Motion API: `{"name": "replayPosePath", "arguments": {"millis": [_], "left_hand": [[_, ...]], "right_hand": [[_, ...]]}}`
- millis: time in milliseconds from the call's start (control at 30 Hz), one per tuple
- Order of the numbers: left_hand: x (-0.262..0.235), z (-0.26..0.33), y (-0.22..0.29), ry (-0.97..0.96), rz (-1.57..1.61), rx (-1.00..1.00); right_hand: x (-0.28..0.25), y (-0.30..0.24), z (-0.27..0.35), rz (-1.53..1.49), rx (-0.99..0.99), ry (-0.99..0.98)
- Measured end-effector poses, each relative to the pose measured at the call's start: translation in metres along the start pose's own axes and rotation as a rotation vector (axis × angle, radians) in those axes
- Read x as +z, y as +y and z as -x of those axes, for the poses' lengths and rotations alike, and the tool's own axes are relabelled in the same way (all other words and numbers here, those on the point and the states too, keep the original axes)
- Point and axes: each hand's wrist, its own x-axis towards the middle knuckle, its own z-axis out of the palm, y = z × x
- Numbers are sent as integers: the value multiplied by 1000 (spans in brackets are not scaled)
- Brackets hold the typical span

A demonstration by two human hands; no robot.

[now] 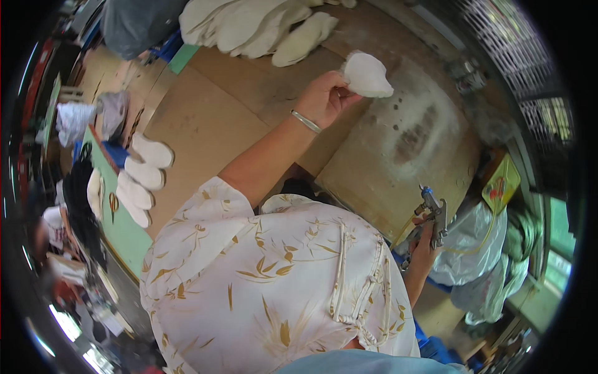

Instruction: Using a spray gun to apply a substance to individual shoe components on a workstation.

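Note:
Held out in front over a cardboard-covered surface, my left hand [327, 98] pinches the edge of a white fleecy insole [367, 75]. Its far end tilts so that only part of its length shows. My right hand [423, 242], lower and to the right, is wrapped round a metal spray gun [435, 218] with a blue knob on top. A thin yellowish hose [476, 248] runs near the gun. The spray gun and the insole are well apart. Below the insole lies a board [361, 159] with a whitish, dark-blotched patch.
A heap of cream insoles [249, 28] lies at the far edge. Several more insoles [148, 174] lie in a row at the left, by a green board [124, 240] with scissors [113, 206]. At right are a yellow container [501, 181] and a clear plastic bag [470, 249].

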Motion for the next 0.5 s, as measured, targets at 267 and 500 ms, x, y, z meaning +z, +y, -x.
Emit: {"name": "replayPosePath", "arguments": {"millis": [267, 500], "left_hand": [[-100, 88, 119, 353, 90, 591], [-229, 117, 272, 650, 151, 1041]], "right_hand": [[35, -14, -21, 82, -89, -280], [66, -18, -30, 149, -61, -420]]}}
